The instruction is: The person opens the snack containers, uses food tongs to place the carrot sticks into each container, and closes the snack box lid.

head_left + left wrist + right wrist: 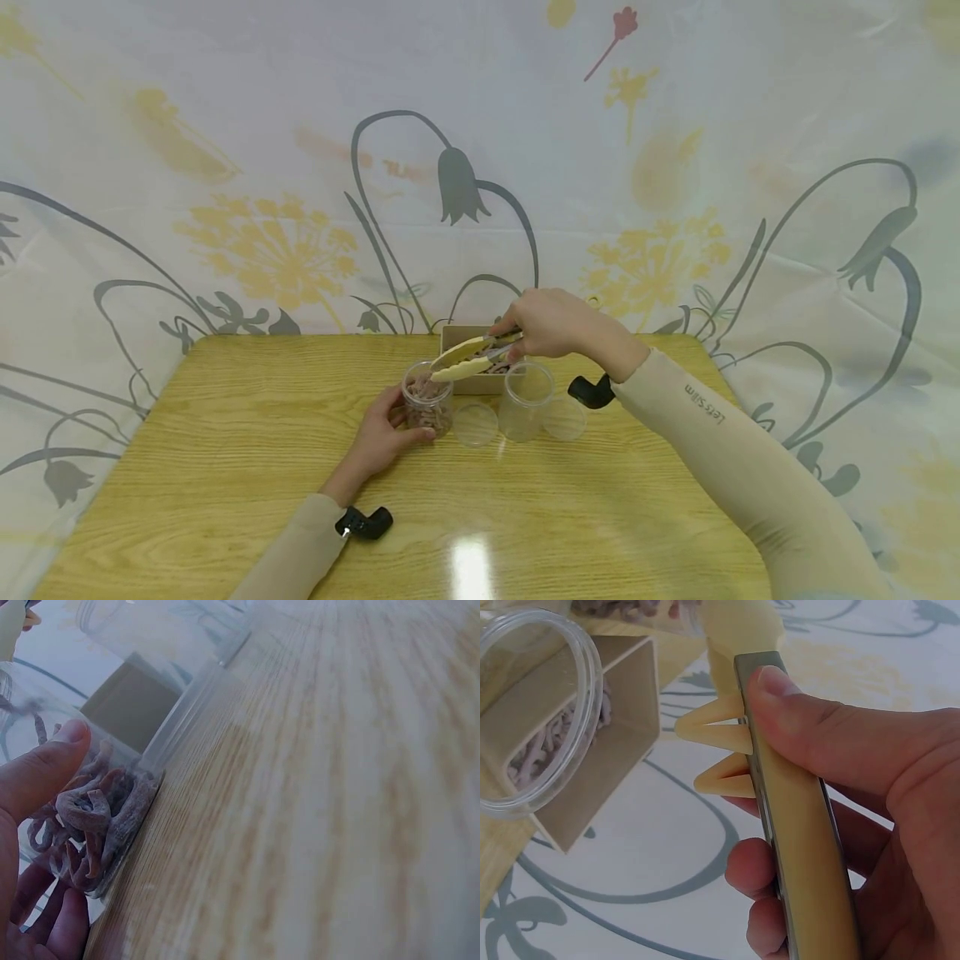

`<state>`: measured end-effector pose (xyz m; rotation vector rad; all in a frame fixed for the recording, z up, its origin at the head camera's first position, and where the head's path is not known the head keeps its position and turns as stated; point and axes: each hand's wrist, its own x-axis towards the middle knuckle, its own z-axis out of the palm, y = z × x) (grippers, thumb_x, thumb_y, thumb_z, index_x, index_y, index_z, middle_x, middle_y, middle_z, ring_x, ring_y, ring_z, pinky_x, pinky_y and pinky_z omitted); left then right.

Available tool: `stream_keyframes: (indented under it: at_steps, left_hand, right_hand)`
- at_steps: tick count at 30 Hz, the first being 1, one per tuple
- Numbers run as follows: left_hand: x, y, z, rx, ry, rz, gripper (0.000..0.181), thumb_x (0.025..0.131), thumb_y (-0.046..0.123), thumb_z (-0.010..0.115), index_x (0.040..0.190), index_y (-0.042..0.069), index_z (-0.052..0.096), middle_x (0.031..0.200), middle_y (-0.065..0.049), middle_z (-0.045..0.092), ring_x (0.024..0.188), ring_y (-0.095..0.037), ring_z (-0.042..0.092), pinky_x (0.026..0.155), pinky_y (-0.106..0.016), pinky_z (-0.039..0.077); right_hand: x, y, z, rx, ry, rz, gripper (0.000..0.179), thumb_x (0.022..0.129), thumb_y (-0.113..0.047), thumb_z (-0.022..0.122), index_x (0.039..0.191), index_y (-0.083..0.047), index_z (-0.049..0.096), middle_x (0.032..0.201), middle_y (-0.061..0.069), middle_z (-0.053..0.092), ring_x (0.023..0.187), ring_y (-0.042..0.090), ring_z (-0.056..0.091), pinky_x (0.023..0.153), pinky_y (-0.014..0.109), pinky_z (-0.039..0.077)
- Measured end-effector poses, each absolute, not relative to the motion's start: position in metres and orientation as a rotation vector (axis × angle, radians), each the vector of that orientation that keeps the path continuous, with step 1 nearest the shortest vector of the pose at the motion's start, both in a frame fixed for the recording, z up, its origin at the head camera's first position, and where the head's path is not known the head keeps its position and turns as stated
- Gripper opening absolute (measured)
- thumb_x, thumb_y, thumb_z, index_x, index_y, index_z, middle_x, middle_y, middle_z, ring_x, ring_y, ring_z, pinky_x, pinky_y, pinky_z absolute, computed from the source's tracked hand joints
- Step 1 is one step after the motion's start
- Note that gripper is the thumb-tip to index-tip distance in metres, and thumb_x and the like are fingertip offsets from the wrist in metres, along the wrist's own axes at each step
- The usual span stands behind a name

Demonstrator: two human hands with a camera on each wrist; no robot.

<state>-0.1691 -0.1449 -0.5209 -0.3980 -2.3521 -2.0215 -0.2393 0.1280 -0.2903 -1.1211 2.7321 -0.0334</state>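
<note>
A clear jar [428,410] on the wooden table holds pale brownish, powdery curled strips [90,814]. My left hand [381,437] grips its side, with the thumb on the near wall. Cream-tipped tongs [799,825] are in my right hand [551,321], thumb on one arm and fingers round the other. In the head view the tong tips overlap the jar's mouth, close over the strips. Behind the jars stands a beige box [634,712] with more of the strips inside, partly hidden by my right hand and the tongs.
A second clear jar [525,408] stands to the right, lidless. One clear round lid [476,424] lies between the two jars, and another clear lid [566,419] lies right of the second jar. A patterned cloth [480,208] hangs behind the wooden table [262,417].
</note>
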Motion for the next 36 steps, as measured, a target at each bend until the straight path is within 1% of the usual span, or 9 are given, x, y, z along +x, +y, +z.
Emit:
stream_keyframes:
  at_steps: [6, 10, 13, 15, 18, 21, 27, 33, 36]
  left_hand:
    - [-0.169, -0.145, -0.52, -0.4, -2.361, -2.041, 0.082, 0.078, -0.001, 0.084, 0.148, 0.002, 0.042, 0.137, -0.023, 0.047, 0.13, -0.041, 0.048, 0.106, -0.043, 0.042]
    - [-0.169, -0.145, -0.52, -0.42, -2.348, -2.057, 0.081, 0.079, -0.001, 0.083, 0.149, 0.002, 0.041, 0.136, -0.023, 0.046, 0.131, -0.042, 0.047, 0.105, -0.043, 0.042]
    - [-0.17, -0.145, -0.52, -0.421, -2.351, -2.049, 0.082, 0.078, -0.002, 0.083, 0.149, 0.003, 0.042, 0.135, -0.023, 0.046, 0.131, -0.041, 0.047, 0.105, -0.042, 0.042]
    - [-0.17, -0.145, -0.519, -0.42, -2.355, -2.043, 0.082, 0.078, -0.002, 0.083, 0.149, 0.004, 0.042, 0.135, -0.022, 0.047, 0.131, -0.041, 0.047, 0.105, -0.042, 0.042]
    - [-0.17, -0.145, -0.519, -0.421, -2.36, -2.031, 0.083, 0.077, -0.004, 0.083, 0.149, 0.003, 0.042, 0.135, -0.022, 0.047, 0.129, -0.042, 0.048, 0.104, -0.044, 0.043]
    - [-0.169, -0.145, -0.519, -0.418, -2.36, -2.033, 0.083, 0.077, -0.004, 0.083, 0.149, 0.002, 0.042, 0.135, -0.022, 0.048, 0.129, -0.042, 0.049, 0.104, -0.045, 0.044]
    - [-0.17, -0.145, -0.519, -0.398, -2.366, -2.039, 0.083, 0.077, -0.002, 0.084, 0.148, 0.003, 0.043, 0.134, -0.022, 0.048, 0.129, -0.041, 0.049, 0.105, -0.043, 0.043]
    - [-0.17, -0.145, -0.521, -0.422, -2.371, -2.02, 0.082, 0.078, -0.001, 0.083, 0.148, 0.001, 0.042, 0.134, -0.022, 0.048, 0.129, -0.042, 0.049, 0.104, -0.043, 0.044]
    - [-0.171, -0.145, -0.521, -0.411, -2.372, -2.029, 0.083, 0.077, -0.001, 0.084, 0.149, 0.001, 0.042, 0.135, -0.022, 0.048, 0.129, -0.042, 0.049, 0.103, -0.042, 0.044]
  right_hand:
    - [-0.239, 0.129, -0.289, -1.105, 2.727, -0.049, 0.047, 0.083, -0.036, 0.081, 0.127, -0.027, 0.07, 0.119, 0.001, 0.071, 0.057, 0.011, 0.049, 0.06, 0.032, 0.042]
    - [-0.24, 0.133, -0.289, -1.112, 2.728, -0.088, 0.05, 0.083, -0.038, 0.081, 0.129, -0.025, 0.069, 0.121, 0.0, 0.07, 0.074, 0.013, 0.064, 0.071, 0.037, 0.053]
    - [-0.243, 0.137, -0.292, -1.129, 2.729, -0.115, 0.052, 0.083, -0.038, 0.081, 0.131, -0.022, 0.068, 0.122, -0.001, 0.07, 0.088, 0.016, 0.068, 0.08, 0.04, 0.055]
    - [-0.246, 0.14, -0.295, -1.129, 2.734, -0.136, 0.053, 0.083, -0.038, 0.081, 0.131, -0.021, 0.068, 0.122, -0.001, 0.069, 0.09, 0.016, 0.068, 0.08, 0.04, 0.055]
    - [-0.25, 0.146, -0.3, -1.112, 2.741, -0.171, 0.056, 0.083, -0.039, 0.08, 0.133, -0.019, 0.066, 0.12, 0.0, 0.07, 0.079, 0.014, 0.066, 0.075, 0.039, 0.054]
    - [-0.254, 0.153, -0.305, -1.086, 2.757, -0.189, 0.058, 0.084, -0.039, 0.08, 0.135, -0.018, 0.064, 0.121, 0.002, 0.07, 0.074, 0.015, 0.064, 0.074, 0.039, 0.053]
    - [-0.264, 0.166, -0.318, -0.983, 2.77, -0.231, 0.056, 0.086, -0.031, 0.08, 0.136, -0.014, 0.063, 0.127, 0.004, 0.067, 0.094, 0.022, 0.069, 0.085, 0.044, 0.054]
    - [-0.273, 0.176, -0.331, -0.852, 2.778, -0.173, 0.057, 0.086, -0.033, 0.08, 0.138, -0.016, 0.062, 0.126, 0.009, 0.067, 0.079, 0.018, 0.066, 0.075, 0.042, 0.053]
    - [-0.275, 0.177, -0.335, -0.817, 2.782, -0.122, 0.056, 0.086, -0.032, 0.08, 0.136, -0.016, 0.064, 0.128, 0.009, 0.066, 0.085, 0.023, 0.068, 0.074, 0.044, 0.054]
